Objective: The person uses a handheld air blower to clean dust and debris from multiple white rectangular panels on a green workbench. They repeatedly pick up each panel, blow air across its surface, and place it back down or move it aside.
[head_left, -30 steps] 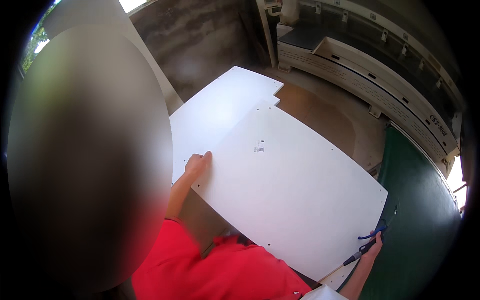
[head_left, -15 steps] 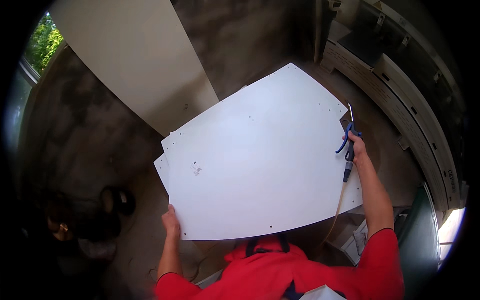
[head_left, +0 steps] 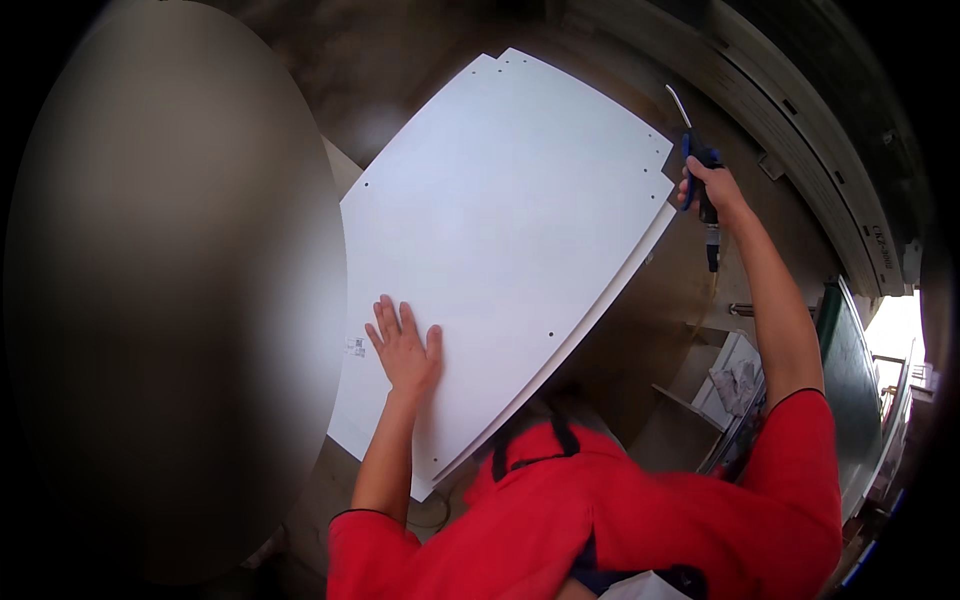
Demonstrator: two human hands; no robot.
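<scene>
A white panel [head_left: 500, 190] with small holes near its edges lies in front of me, tilted across the view. Under it, the edge of a second white panel [head_left: 645, 240] sticks out on the right side. My left hand [head_left: 404, 352] rests flat on the upper panel with its fingers spread, near a small printed label [head_left: 355, 347]. Off the right corner of the panels, my right hand [head_left: 722, 188] grips a blue and black air blow gun [head_left: 707, 158]. Its bent metal nozzle points up and away. A thin hose [head_left: 712, 287] hangs from its lower end.
A large, blurred grey surface [head_left: 180, 300] fills the left side, very close. Long pale slotted housings [head_left: 840, 180] run along the upper right. A green sheet [head_left: 850, 380] stands at the right, beside a tray with crumpled plastic [head_left: 735, 385].
My left hand has moved from the panel's near left edge onto its face. The panels now lie turned counterclockwise. The right hand with the blow gun is farther up, and the blurred surface has appeared.
</scene>
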